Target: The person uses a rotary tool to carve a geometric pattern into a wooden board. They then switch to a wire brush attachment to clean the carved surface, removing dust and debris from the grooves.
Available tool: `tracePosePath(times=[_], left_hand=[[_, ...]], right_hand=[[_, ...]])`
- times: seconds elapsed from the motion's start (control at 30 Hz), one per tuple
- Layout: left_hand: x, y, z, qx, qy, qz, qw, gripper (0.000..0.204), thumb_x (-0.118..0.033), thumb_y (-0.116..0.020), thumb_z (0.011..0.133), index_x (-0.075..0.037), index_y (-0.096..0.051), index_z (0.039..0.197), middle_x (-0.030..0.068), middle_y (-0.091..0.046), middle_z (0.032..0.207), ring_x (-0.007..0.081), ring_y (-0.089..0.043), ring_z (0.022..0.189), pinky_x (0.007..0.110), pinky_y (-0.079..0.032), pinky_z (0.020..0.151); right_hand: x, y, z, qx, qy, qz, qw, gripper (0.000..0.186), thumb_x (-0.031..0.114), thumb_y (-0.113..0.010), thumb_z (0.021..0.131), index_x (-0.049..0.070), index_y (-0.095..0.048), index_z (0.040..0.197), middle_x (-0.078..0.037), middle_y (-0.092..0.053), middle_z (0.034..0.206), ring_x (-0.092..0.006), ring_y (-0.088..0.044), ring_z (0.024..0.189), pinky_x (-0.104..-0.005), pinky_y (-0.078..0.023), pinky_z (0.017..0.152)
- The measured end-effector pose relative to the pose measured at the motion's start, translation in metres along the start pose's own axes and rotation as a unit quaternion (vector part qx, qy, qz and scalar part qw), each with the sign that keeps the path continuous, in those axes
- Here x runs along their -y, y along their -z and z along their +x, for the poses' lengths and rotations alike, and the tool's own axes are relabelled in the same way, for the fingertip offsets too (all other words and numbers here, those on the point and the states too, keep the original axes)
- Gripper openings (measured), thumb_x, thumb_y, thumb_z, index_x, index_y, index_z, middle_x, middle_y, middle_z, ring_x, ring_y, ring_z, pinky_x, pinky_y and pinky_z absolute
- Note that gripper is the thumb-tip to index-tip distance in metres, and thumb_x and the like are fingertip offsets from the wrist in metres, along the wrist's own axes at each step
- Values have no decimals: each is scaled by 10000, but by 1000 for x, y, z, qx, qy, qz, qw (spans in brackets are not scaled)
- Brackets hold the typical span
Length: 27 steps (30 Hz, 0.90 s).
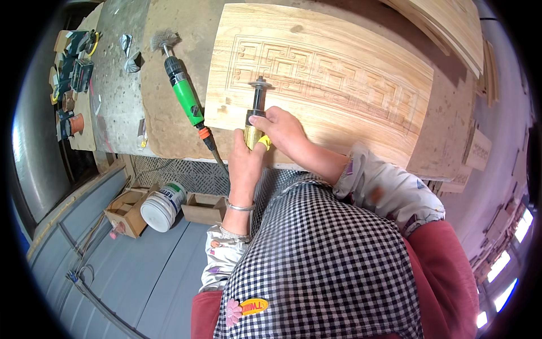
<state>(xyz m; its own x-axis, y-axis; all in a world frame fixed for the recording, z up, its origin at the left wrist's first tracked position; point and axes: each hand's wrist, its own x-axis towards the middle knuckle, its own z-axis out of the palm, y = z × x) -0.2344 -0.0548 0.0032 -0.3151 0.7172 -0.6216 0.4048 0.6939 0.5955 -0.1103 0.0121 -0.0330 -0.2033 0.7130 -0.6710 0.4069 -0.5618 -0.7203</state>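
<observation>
Both of my hands are on a hand-held grinder (254, 134) with a yellowish body, a black collar and shaft, and a round disc at its tip. My left hand (246, 161) wraps round the rear of the body. From the right side, my right hand (283, 130) grips it just below the collar, thumb on top. Something yellow (264, 142) shows at the fingers; I cannot tell whether it is tape or part of the tool. The tool's tip is over the lower left of a carved wooden panel (339, 121) with a geometric relief; contact is unclear.
Left of the panel lies a green power tool (185, 100) with a wire brush head. Boxes and small supplies (81, 73) crowd the workbench's (116, 107) left end. Wooden boards (446, 22) are stacked at far right. Below stand a white bucket (158, 212) and wooden boxes (204, 209).
</observation>
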Motion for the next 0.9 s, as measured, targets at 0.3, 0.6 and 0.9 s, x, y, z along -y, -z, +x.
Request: tracePosePath(times=[0.3, 0.6, 0.9], left_hand=[[-25, -26, 2, 11, -77, 83, 993, 415, -271, -685, 900, -15, -486, 1159, 308, -689, 860, 504, -682, 820, 546, -521, 731], [-15, -23, 12, 17, -29, 45, 998, 413, -263, -682, 899, -6, -480, 1152, 316, -684, 871, 518, -671, 855, 551, -516, 749], [-22, -26, 7, 30, -26, 50, 998, 421, -272, -685, 910, -7, -475, 1160, 330, -680, 884, 523, -669, 854, 555, -512, 746]], right_hand=[[-35, 24, 4, -45, 0, 81, 996, 541, 516, -691, 952, -19, -724, 1027, -160, -743, 877, -277, -715, 807, -398, -544, 750], [-9, 27, 7, -6, -22, 12, 1000, 537, 509, -685, 953, -25, -715, 1003, -166, -728, 854, -281, -702, 829, -419, -530, 768], [-22, 29, 2, -20, -4, 55, 998, 473, 449, -706, 963, -23, -692, 996, -138, -704, 848, -241, -668, 788, -384, -517, 709]])
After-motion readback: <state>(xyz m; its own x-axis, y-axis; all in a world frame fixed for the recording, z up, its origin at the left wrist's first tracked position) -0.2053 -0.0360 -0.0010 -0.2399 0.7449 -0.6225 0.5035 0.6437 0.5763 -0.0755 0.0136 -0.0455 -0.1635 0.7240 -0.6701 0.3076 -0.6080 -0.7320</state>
